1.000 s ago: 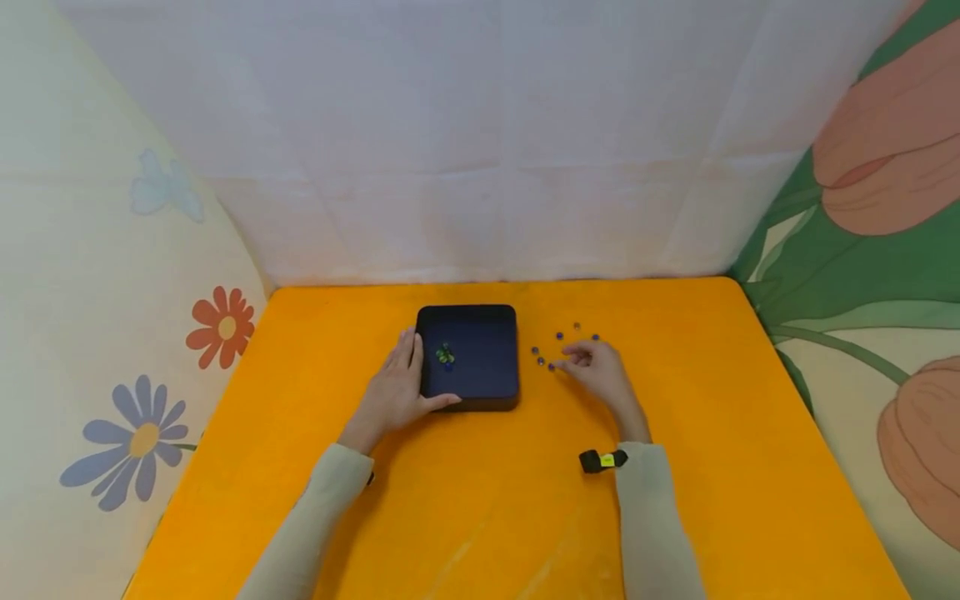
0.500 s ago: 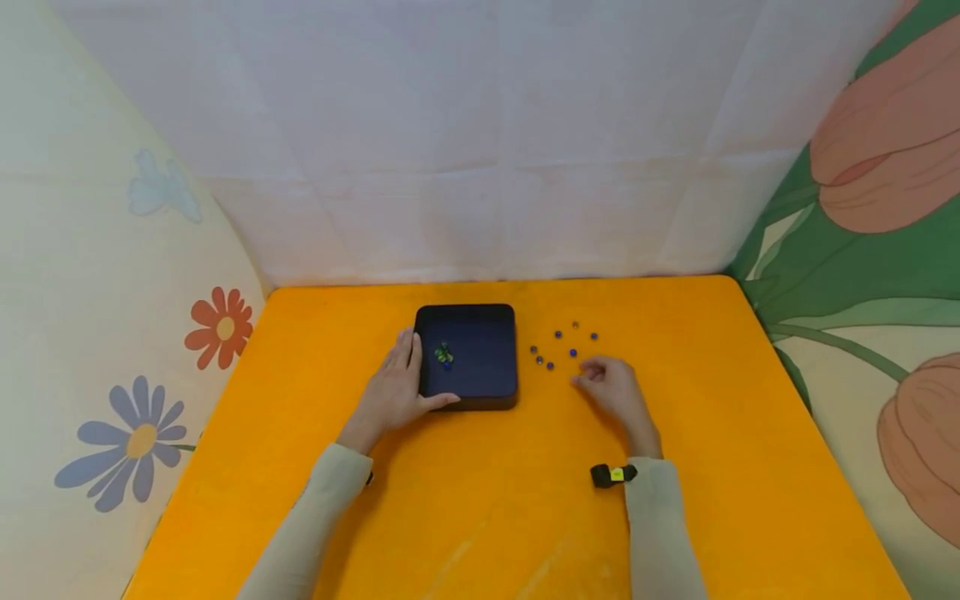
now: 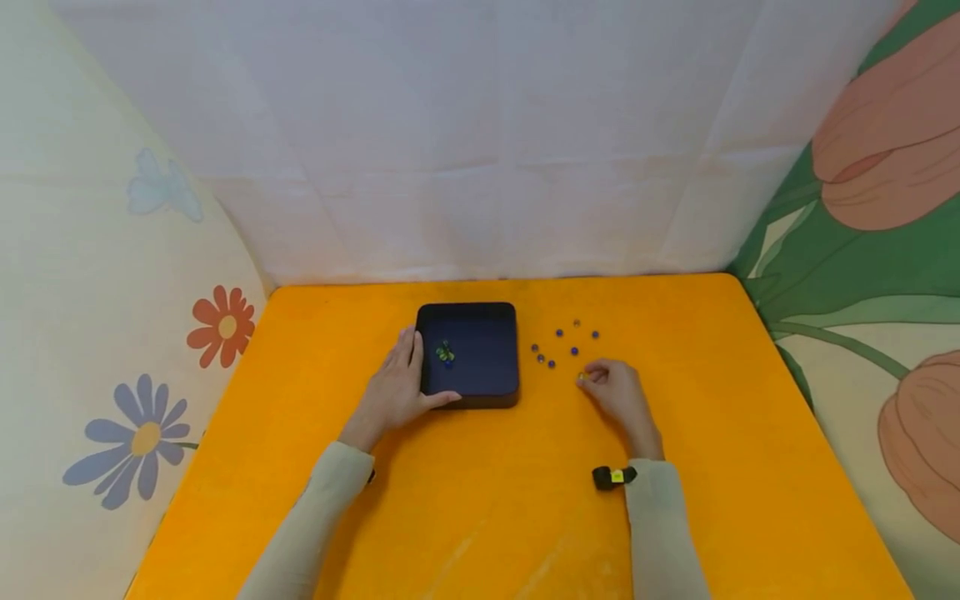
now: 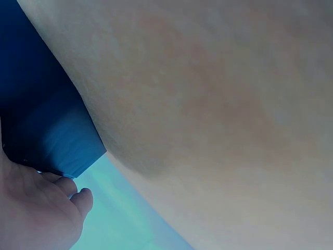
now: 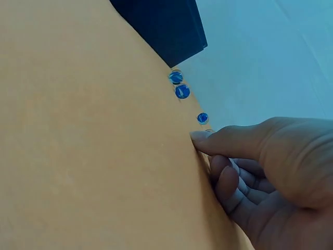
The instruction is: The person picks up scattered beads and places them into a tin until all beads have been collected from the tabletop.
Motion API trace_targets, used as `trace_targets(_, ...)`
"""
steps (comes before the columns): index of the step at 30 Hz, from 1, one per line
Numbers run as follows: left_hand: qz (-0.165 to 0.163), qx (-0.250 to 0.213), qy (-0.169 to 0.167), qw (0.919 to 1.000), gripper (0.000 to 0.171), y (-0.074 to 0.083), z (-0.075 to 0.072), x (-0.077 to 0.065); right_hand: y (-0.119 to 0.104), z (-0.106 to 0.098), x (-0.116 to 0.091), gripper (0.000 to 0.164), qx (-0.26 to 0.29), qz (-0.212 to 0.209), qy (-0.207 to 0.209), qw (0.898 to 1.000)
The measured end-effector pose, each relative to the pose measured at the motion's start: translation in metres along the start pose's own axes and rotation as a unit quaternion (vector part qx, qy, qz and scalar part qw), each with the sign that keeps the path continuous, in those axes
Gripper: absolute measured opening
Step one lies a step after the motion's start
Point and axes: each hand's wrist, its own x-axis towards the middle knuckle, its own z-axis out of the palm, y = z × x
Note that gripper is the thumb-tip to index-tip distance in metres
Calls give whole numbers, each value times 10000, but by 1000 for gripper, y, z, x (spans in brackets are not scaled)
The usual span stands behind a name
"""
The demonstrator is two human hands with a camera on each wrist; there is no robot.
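Observation:
A square dark tray (image 3: 483, 354) holds a small cluster of green and blue marbles (image 3: 445, 353) at its left. My left hand (image 3: 396, 390) rests against the tray's left side, fingers straight and thumb along the front rim; the left wrist view shows its fingertips at the tray wall (image 4: 41, 99). Right of the tray, my right hand (image 3: 618, 396) pinches a small yellowish marble (image 3: 581, 377) between thumb and forefinger, low over the table. In the right wrist view the thumb (image 5: 229, 140) mostly hides the fingertips' grip. Blue marbles (image 5: 182, 91) lie beyond it.
Several loose marbles, mostly blue (image 3: 574, 351), lie between the tray and my right hand, with a paler one (image 3: 577, 322) farther back. An orange cloth (image 3: 480, 500) covers the table. A white curtain (image 3: 480, 150) hangs behind its back edge.
My right hand has drawn back toward me and to the right, uncovering a blue marble; a yellowish marble now shows at its fingertips. My left hand and the tray stay put.

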Motion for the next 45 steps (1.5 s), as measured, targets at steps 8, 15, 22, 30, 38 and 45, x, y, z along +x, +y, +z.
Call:
trace_targets(8,-22,-58,-56,10000,140,1,-1,1,-3,-3,0,30,-8,175,-56,9998)
trace_targets(15,-38,-86,-53,9999,141,1,-1,0,-2,-3,1,30,-2,188,-84,9998)
trace_targets(22,-6,-72,5,10000,141,1,-1,0,1,-3,3,29,28,183,-103,9998)
trace_targets(30,0,-57,19,10000,141,1,1,1,3,-3,3,26,-29,-15,-22,10000)
trace_targets(38,-26,-110,0,9999,141,1,1,0,4,-4,4,24,30,37,-38,10000)
trace_targets(45,-8,-93,8,10000,141,1,1,0,4,-3,3,24,30,17,-16,10000)
